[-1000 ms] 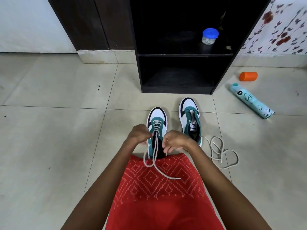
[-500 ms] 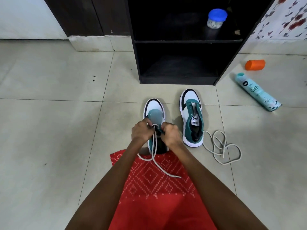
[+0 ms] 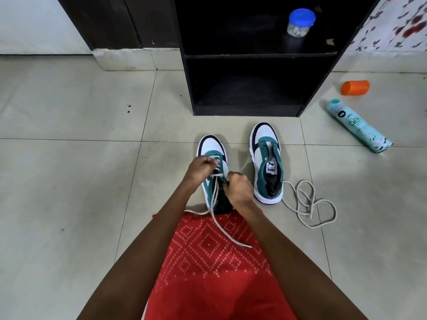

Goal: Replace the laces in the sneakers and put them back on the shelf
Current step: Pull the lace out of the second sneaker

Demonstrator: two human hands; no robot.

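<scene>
1. The left hand (image 3: 200, 168) curls its fingers (image 3: 209, 160) over the front eyelets of the near sneaker (image 3: 211, 145), pinching the grey lace (image 3: 215, 199).
2. The right hand's (image 3: 240, 189) fingers (image 3: 231, 179) clench the sneaker's lacing edge.
3. Right of the fingers sit the second sneaker (image 3: 268, 162) and a loose lace (image 3: 309, 204). The shelf (image 3: 254, 56) stands beyond.

The floor (image 3: 69, 192) bears a part-laced sneaker (image 3: 211, 146), an unlaced sneaker (image 3: 265, 140), loose lace (image 3: 305, 203), spray can (image 3: 359, 125) and orange cap (image 3: 355, 87).
</scene>
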